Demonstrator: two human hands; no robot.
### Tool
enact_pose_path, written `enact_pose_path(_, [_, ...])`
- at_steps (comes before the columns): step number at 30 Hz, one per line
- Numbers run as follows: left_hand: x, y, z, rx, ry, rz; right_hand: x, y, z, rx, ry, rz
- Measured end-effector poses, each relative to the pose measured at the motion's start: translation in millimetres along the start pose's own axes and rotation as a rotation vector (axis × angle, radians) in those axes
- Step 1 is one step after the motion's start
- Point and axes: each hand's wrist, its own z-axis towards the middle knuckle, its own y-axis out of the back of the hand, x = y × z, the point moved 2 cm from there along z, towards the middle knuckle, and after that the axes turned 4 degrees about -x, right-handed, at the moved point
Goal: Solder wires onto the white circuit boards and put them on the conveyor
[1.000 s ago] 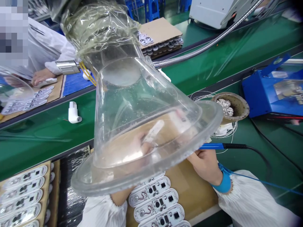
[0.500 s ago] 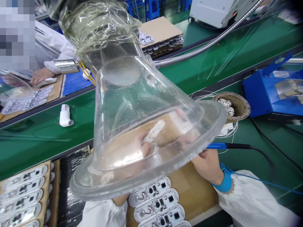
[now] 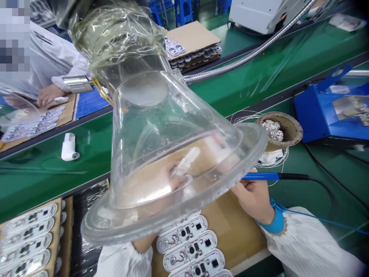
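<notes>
Head view: a clear plastic fume hood (image 3: 173, 130) spans the middle, above a brown cardboard sheet (image 3: 245, 234). On it, a row of white oblong casings (image 3: 188, 251) runs toward the near edge, round-ended, with black square and round parts, thin reddish wires and silvery discs. Near the sheet's right edge, the right hand (image 3: 253, 196) has its fingers curled closed around a blue soldering iron (image 3: 261, 176); its tip is unclear. Seen through the hood, the left hand (image 3: 175, 179) pinches the lower end of a narrow white piece (image 3: 188, 159) inside the sheet's far edge, slanting up rightward, surface details blurred.
</notes>
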Motion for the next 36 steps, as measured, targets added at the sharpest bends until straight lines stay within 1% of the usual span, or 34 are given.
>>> enact_pose_path(8, [2,2.6,2,0.019,-0.025,0.013,9,-2,3,0.093,0.042,0.060])
enact_pose_path(15, [1,5.6,3,0.033,-0.085,0.089,12,-2,2,0.098,0.074,0.016])
enact_pose_path(17, [-2,6.2,2,0.046,-0.108,0.133,12,-2,1,0.107,0.081,0.012])
enact_pose_path(20, [-5,4.9,0,0.066,-0.165,0.269,11,-2,0,0.114,0.100,-0.003])
enact_pose_path(23, [-4,0.9,-2,0.069,-0.251,0.415,12,-2,1,0.110,0.113,-0.019])
enact_pose_path(25, [-1,-2.2,-4,0.055,-0.294,0.447,13,-1,3,0.107,0.120,-0.016])
enact_pose_path(28, [4,-5.2,-5,0.033,-0.302,0.426,14,0,4,0.089,0.133,-0.010])
enact_pose_path(36, [6,-0.7,-5,0.037,-0.181,0.201,9,3,2,0.082,0.117,-0.010])
